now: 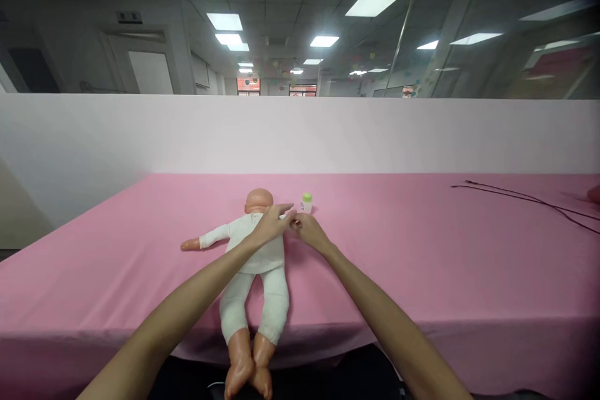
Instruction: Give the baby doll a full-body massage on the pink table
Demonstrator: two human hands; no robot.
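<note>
A baby doll (255, 256) in a white top and trousers lies on the pink cloth, its smooth bald head away from me and its bare feet past the near edge. My left hand (272, 222) is over the doll's right-hand shoulder, fingers stretched out and apart. Touching or almost touching its fingertips, my right hand (307, 229) has its fingers curled closed beside the doll. What they hold, if anything, is hidden, and the doll's arm on that side is covered by my hands. Just behind my right hand stands a small white bottle (306, 205) with a green cap.
Pink cloth (398, 250) covers the wide table. Thin black cords (525, 199) lie at the right, near part of another person's hand (594, 194) at the frame's edge. A low white partition (328, 134) runs along the back, with glass above it.
</note>
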